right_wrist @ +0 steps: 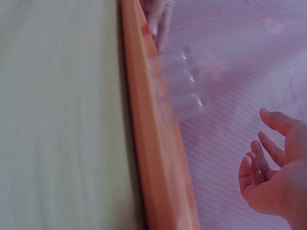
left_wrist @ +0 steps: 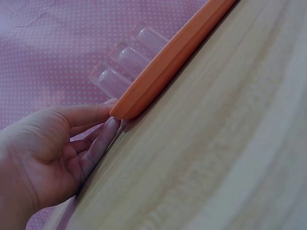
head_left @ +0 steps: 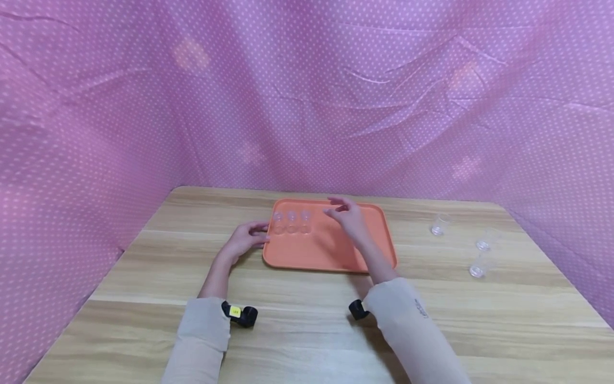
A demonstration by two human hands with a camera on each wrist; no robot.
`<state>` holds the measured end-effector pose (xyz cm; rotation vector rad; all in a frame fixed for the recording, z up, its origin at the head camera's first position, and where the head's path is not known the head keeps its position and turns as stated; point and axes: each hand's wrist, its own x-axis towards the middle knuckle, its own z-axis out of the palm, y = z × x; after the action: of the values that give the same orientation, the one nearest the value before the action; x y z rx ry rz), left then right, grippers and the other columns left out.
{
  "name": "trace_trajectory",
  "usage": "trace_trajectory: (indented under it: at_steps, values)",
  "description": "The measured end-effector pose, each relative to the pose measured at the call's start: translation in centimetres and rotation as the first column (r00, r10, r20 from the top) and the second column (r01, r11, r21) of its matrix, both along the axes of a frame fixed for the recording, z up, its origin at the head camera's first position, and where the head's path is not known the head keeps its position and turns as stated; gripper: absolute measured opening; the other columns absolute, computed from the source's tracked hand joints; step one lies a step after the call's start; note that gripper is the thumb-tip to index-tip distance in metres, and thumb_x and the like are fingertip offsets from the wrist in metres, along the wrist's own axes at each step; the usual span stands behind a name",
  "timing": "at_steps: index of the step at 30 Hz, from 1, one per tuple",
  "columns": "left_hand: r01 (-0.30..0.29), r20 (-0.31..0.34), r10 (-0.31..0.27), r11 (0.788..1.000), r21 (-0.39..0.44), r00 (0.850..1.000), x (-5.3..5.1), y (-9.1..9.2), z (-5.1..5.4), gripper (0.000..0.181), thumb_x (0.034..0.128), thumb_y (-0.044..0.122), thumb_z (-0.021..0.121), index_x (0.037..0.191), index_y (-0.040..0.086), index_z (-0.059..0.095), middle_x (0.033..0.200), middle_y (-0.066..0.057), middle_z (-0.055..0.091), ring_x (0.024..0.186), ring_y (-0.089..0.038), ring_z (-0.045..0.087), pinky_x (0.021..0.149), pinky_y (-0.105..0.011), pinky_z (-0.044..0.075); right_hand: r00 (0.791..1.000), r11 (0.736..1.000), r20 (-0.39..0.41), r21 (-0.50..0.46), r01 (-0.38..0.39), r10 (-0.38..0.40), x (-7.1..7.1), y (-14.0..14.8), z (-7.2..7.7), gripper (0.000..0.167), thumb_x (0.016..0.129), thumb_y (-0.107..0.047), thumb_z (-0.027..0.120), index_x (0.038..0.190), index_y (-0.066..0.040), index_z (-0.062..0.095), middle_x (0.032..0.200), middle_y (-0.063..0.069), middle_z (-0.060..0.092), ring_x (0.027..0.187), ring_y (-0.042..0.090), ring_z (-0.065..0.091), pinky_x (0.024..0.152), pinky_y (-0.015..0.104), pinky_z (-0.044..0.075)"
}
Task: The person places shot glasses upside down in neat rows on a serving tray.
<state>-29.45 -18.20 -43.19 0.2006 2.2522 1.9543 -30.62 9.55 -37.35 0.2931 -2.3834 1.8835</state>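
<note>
Right hand point(head_left: 354, 223): fingers parted and loosely bent, nothing held, raised over the tray. Left hand point(head_left: 242, 241): thumb and fingers nearly together, pinching the rim at the left side of the rectangular orange tray point(head_left: 299, 255), which lies just below the frame's centre. Tray judged light and stiff; best held by its raised rim. On its upper left stands a row of three clear, colourless cylindrical cups point(head_left: 291, 223); glass or plastic cannot be told. Cups judged light, rigid, smooth enough to slip, easily toppled; recommended hold is a gentle pinch around the side wall. Three loose clear cups point(head_left: 438, 225) stand right of frame on the wood-grain table point(head_left: 297, 330).
</note>
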Motion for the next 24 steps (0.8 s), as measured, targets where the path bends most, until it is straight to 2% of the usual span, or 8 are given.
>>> trace_trajectory:
  at_steps: [6, 11, 15, 20, 24]
  values:
    - [-0.005, 0.003, 0.005, 1.000, 0.002, 1.000, -0.1, -0.1, 0.0, 0.051, 0.0838, -0.008, 0.058, 0.131, -0.011, 0.040, 0.120, -0.027, 0.048, 0.087, -0.017, 0.058, 0.079, -0.029, 0.054, 0.998, 0.998, -0.026, -0.025, 0.060, -0.060, 1.4, 4.0, 1.2, 0.040, 0.083, -0.014, 0.068, 0.121, -0.006, 0.058, 0.113, 0.010, 0.056, 0.096, 0.021, 0.047, 0.073, 0.029, 0.046]
    - [-0.004, 0.008, 0.004, 1.000, 0.003, 1.000, -0.2, -0.1, 0.0, 0.051, 0.0841, -0.008, 0.058, 0.131, -0.011, 0.040, 0.121, -0.027, 0.047, 0.088, -0.019, 0.058, 0.080, -0.030, 0.054, 0.991, 0.994, -0.077, 0.004, 0.110, -0.110, 2.4, 7.5, 2.0, 0.043, 0.084, -0.017, 0.067, 0.123, -0.003, 0.055, 0.117, 0.009, 0.053, 0.098, 0.019, 0.045, 0.074, 0.025, 0.046]
    - [-0.003, 0.009, 0.003, 1.000, -0.004, 1.000, -0.1, -0.1, 0.0, 0.051, 0.0844, -0.007, 0.058, 0.132, -0.011, 0.039, 0.122, -0.027, 0.047, 0.090, -0.020, 0.058, 0.080, -0.030, 0.054, 0.980, 0.984, -0.107, 0.027, 0.173, -0.170, 3.2, 10.0, 2.6, 0.045, 0.083, -0.021, 0.069, 0.123, -0.004, 0.055, 0.114, 0.004, 0.053, 0.099, 0.018, 0.047, 0.072, 0.023, 0.046]
    - [0.006, -0.001, -0.006, 1.000, -0.003, 1.000, -0.1, -0.2, 0.0, 0.051, 0.0845, -0.006, 0.058, 0.132, -0.012, 0.038, 0.122, -0.028, 0.047, 0.089, -0.019, 0.058, 0.080, -0.030, 0.054, 0.964, 0.968, -0.132, 0.063, 0.241, -0.232, 4.6, 12.9, 3.3, 0.044, 0.084, -0.025, 0.068, 0.124, -0.009, 0.057, 0.111, -0.005, 0.053, 0.098, 0.013, 0.047, 0.069, 0.022, 0.044]
    - [0.004, 0.002, -0.004, 1.000, 0.001, 1.000, -0.1, -0.1, 0.0, 0.051, 0.0843, -0.007, 0.058, 0.131, -0.011, 0.039, 0.121, -0.027, 0.047, 0.087, -0.017, 0.058, 0.080, -0.029, 0.054, 0.948, 0.953, -0.159, 0.085, 0.291, -0.276, 5.9, 15.1, 3.8, 0.045, 0.084, -0.024, 0.068, 0.124, -0.008, 0.056, 0.108, -0.009, 0.053, 0.095, 0.010, 0.047, 0.066, 0.018, 0.044]
